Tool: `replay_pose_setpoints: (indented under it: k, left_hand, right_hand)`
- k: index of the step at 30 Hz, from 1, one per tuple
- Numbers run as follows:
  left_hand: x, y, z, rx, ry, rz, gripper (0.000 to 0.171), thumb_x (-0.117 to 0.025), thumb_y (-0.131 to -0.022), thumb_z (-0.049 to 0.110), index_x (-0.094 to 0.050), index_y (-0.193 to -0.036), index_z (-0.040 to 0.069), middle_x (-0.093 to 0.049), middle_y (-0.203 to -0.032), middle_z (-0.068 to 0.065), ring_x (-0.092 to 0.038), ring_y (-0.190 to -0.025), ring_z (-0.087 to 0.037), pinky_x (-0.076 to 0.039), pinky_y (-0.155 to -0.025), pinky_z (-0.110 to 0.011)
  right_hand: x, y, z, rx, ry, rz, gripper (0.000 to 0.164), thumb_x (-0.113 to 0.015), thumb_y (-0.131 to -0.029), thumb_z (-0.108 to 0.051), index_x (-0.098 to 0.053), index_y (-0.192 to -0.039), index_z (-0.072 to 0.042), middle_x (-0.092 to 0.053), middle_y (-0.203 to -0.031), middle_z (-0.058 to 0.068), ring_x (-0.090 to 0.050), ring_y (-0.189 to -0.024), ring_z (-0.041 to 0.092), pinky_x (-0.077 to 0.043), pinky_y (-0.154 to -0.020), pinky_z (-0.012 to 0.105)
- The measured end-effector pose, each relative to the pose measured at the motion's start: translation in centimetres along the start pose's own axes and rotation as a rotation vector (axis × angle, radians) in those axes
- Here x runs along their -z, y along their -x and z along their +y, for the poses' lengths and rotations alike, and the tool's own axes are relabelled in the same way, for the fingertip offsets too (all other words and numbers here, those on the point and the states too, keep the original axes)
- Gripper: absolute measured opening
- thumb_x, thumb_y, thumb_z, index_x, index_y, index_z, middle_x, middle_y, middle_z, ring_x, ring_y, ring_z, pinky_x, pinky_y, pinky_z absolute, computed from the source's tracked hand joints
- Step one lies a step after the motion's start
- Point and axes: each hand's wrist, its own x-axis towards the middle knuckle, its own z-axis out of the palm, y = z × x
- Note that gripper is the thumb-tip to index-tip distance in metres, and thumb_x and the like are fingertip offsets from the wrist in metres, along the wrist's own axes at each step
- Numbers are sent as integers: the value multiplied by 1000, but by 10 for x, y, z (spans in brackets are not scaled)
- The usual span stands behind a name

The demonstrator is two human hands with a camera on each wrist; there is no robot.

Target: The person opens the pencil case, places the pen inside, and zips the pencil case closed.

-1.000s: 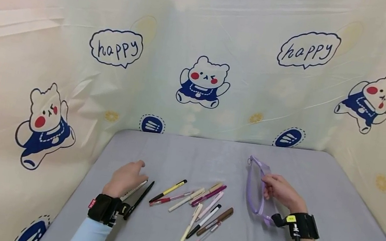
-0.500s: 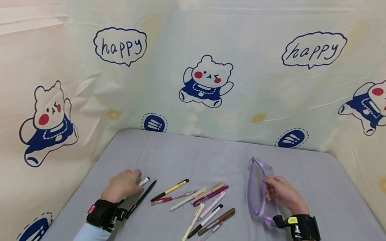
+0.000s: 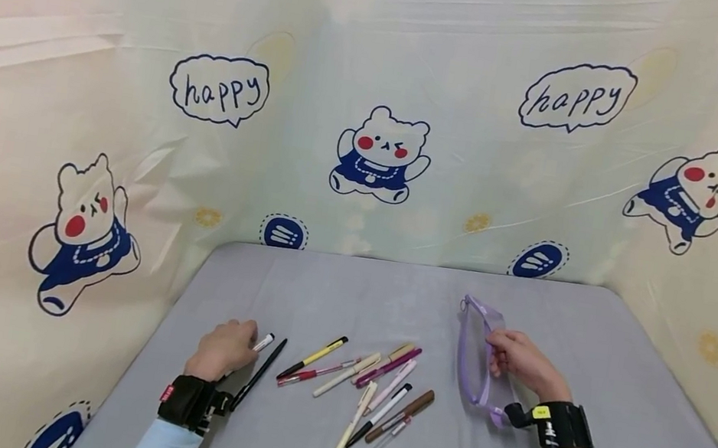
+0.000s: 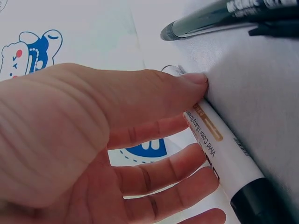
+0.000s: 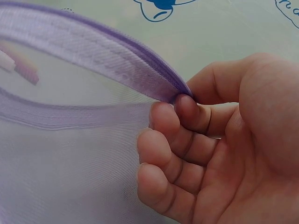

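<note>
Left hand (image 3: 223, 349): pinching white marker (image 4: 222, 144), left side of grey table (image 3: 335, 290), black pen (image 3: 260, 375) near; right hand (image 3: 522, 363): gripping purple mesh pouch (image 5: 93, 49) by its rim (mouth gaping); step, seemingly: pick-up; next move calls for clean lift

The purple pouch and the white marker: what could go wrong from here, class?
The white marker could slip: the left hand holds it by thumb and fingertips. The black pen lies close by and might get knocked. The purple pouch may sag closed, since the right hand pinches only its edge.
</note>
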Motion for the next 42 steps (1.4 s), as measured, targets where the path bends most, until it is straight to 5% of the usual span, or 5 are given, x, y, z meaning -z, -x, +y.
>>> replay_pose_setpoints:
  k: [11,17,33,42]
  left_hand:
    - [-1,-2,-2,13,27,-29,4,-63,-86,7,-59,-85,5,-56,-70,-5,-52,-61,-20,-41,-49,-30]
    - [2,-7,6,11,158,-73,10,-58,-92,14,-58,-86,6,-55,-70,-5,-50,-58,-18,-39,-48,-28]
    - [7,-48,90,-103,527,-145,29,-61,-96,29,-62,-111,5,-66,-77,-8,-64,-58,-20,-57,-56,-35]
    - [-13,-62,136,-170,693,-214,38,-59,-98,31,-57,-120,1,-68,-80,-12,-68,-58,-22,-59,-68,-51]
  right_hand:
    - [1,0,-1,7,14,-8,28,-47,-103,-24,-53,-79,-10,-56,-68,-1,-57,-60,12,-52,-59,26]
    - [-1,2,1,6,15,-14,28,-47,-103,-23,-52,-79,-10,-56,-68,-1,-57,-61,11,-52,-59,25]
    - [-2,2,-2,10,27,-9,28,-46,-103,-21,-53,-78,-10,-57,-66,-2,-57,-60,10,-52,-59,25]
    - [-9,-1,-1,11,28,-30,28,-47,-103,-20,-52,-79,-8,-58,-67,-1,-58,-60,11,-53,-59,25]
